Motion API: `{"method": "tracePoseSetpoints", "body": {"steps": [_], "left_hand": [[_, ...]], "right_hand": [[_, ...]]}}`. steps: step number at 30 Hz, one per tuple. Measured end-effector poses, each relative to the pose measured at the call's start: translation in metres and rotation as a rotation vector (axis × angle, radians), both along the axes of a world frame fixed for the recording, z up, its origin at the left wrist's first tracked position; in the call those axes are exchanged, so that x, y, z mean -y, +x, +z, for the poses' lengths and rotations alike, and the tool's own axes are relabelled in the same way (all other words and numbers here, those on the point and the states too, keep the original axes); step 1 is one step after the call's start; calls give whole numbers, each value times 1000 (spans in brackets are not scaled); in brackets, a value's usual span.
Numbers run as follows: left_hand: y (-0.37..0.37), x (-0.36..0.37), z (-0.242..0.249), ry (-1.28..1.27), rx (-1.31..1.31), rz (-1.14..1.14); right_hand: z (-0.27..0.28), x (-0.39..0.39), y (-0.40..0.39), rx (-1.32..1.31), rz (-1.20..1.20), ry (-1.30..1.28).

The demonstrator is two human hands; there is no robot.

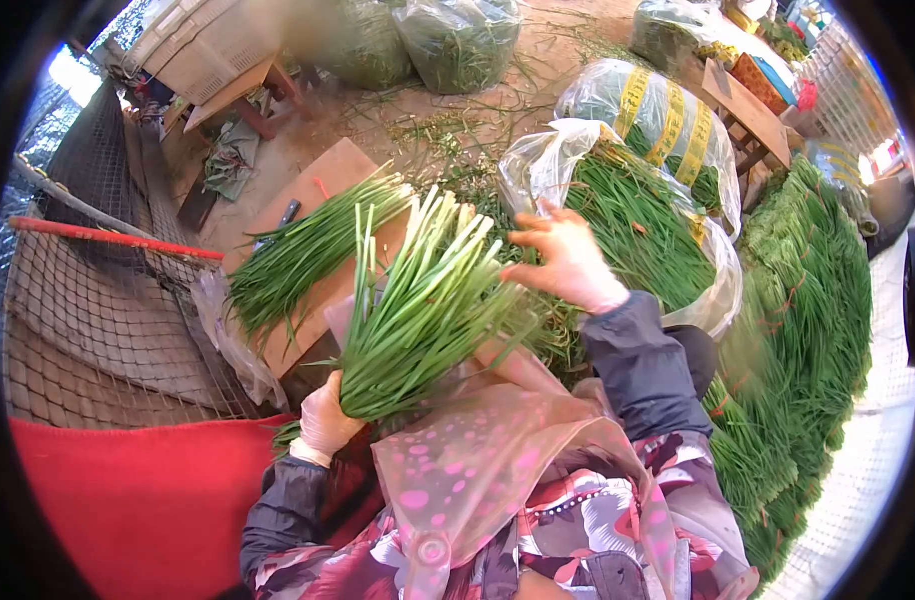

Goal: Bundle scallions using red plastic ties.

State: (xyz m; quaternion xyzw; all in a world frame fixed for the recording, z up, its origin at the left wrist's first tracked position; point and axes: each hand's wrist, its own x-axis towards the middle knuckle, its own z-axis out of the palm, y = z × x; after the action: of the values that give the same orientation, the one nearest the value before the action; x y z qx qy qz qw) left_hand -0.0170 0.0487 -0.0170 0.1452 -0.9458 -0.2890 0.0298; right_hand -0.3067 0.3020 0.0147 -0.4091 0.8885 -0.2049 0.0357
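Observation:
My left hand (330, 420), in a pale glove, grips the leafy lower end of a bunch of long green stalks (418, 320), whose pale cut ends point up and away. To the right of those ends my right hand (563, 255), also gloved, is raised with its fingers apart and nothing held. Another bunch of green stalks (318, 245) lies on a wooden board (328, 170) at the left, beside a dark-handled tool (291, 212). An open plastic bag (723, 280) full of green stalks stands beyond my right hand.
Stacked green bunches (808, 360) line the right side. Filled plastic bags (458, 45) stand at the back, near a white crate (203, 50). A red pole (113, 236) and netting (98, 330) are at the left, above red cloth (138, 500). Loose scraps litter the ground.

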Motion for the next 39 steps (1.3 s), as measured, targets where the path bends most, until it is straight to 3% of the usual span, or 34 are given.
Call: {"method": "tracePoseSetpoints", "body": {"steps": [1, 3, 4, 5, 7, 9, 12, 15, 16, 17, 19, 21, 23, 24, 25, 27, 29, 31, 33, 35, 36, 39], "left_hand": [[-1, 1, -6, -47, -10, -11], [-6, -4, 8, -76, -19, -26], [-6, -6, 12, -97, -28, -27], [-5, -7, 13, -119, -38, -25], [-5, -4, 16, -146, -49, -23], [-9, -3, 25, -245, -42, -90], [-10, 1, 22, -260, -61, -95], [-14, 0, 23, -237, -60, -87], [-13, 0, 23, -222, -49, -92], [-10, 1, 20, -221, -45, -93], [-7, 2, 13, -252, -35, -123], [-3, 2, 10, -252, -16, -113], [1, 3, 8, -296, -42, -140], [2, 3, 9, -310, -66, -150], [4, 4, 8, -309, -67, -151], [5, 5, 3, -327, -82, -133], [0, 1, 1, -328, -109, -137], [1, -1, 2, -379, -58, -148], [2, 0, 0, -401, -35, -173], [3, 0, -1, -438, -50, -180], [4, 1, -3, -440, -39, -184], [6, 5, -10, -380, 10, -137]], "right_hand": [[1, 10, 8, 66, -25, 67], [-37, 19, 1, 410, 221, -382], [-39, 23, 2, 671, 205, -462], [-40, 21, 4, 671, 211, -456], [-36, 17, 8, 1002, 56, -510], [-42, 16, 9, 859, 90, -516], [-42, 13, 19, 1038, 12, -668], [-65, 7, 17, 982, -44, -486], [-102, 4, 14, 673, 125, -471], [-102, -1, 18, 677, 123, -471], [-97, -10, 20, 696, -124, -240], [-96, -28, 5, 652, -281, -169], [-92, -57, -19, 679, -481, -214], [-118, -81, -46, 757, -631, -254], [-139, -112, -78, 746, -557, -17], [-101, -101, -61, 310, -296, -52], [-41, -66, -41, 621, -246, -316], [-18, -41, -29, 791, -172, -391], [-22, -23, -28, 758, -30, -177], [-48, -18, -29, 594, 37, -176], [-30, -17, -24, 660, 8, -91], [-57, -12, -22, 884, 21, -49]]}}
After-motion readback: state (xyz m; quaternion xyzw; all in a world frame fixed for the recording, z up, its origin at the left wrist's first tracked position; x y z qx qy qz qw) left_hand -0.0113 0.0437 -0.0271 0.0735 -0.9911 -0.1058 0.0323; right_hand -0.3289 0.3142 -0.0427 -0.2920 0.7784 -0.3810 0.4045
